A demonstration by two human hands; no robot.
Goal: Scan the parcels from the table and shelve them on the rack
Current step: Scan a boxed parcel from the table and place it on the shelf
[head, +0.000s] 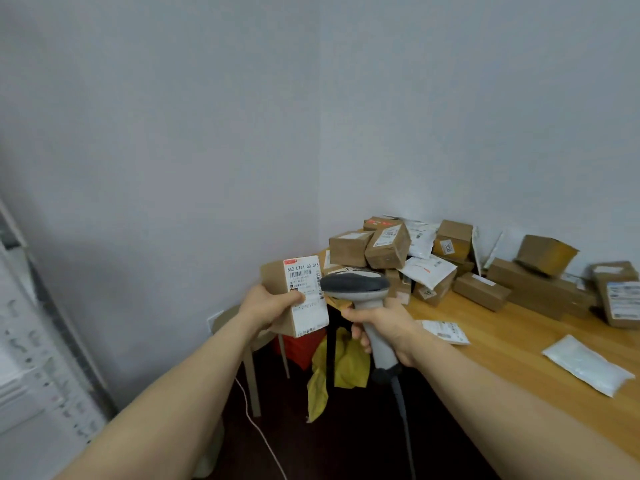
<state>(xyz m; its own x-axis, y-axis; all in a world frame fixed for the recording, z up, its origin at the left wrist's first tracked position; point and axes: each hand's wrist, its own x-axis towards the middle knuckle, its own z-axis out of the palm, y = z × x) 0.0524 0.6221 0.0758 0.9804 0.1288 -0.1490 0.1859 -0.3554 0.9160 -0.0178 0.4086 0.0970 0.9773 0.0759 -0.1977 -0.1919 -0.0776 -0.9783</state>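
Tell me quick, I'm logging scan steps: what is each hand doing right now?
Left hand: closed, gripping a small cardboard parcel, label facing the camera.
Right hand: closed around the handle of the barcode scanner, head beside the label.

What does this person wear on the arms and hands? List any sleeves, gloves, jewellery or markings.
The left hand and the right hand are bare: no gloves, rings or watch show. The left forearm and the right forearm are uncovered down to the picture's lower edge, so no sleeve is in view. No strap, bracelet or marking shows on either wrist.
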